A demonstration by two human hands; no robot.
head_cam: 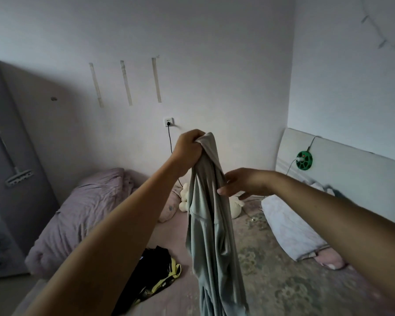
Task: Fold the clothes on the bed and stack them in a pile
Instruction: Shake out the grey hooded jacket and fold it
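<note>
Grey-green garment [211,224] held up over middle of bed [271,281], bunched top edge clenched in left hand [188,148]; rest hangs in long soft folds. Right hand [240,182] loosely spread, fingertips at garment's side just below left fist, nothing gripped. Black-and-yellow garment [155,270] left crumpled on bed near left edge, unfolded. Fabric judged thin, light, limp, somewhat slippery; no shape kept unaided. Hold best taken at shoulder seam or hem corners, cloth spread flat on bed before folding.

Two hands [188,145] [242,182], one grey-green garment [211,224], one black-and-yellow garment [156,270], two pillows [290,226] [169,208]
</note>
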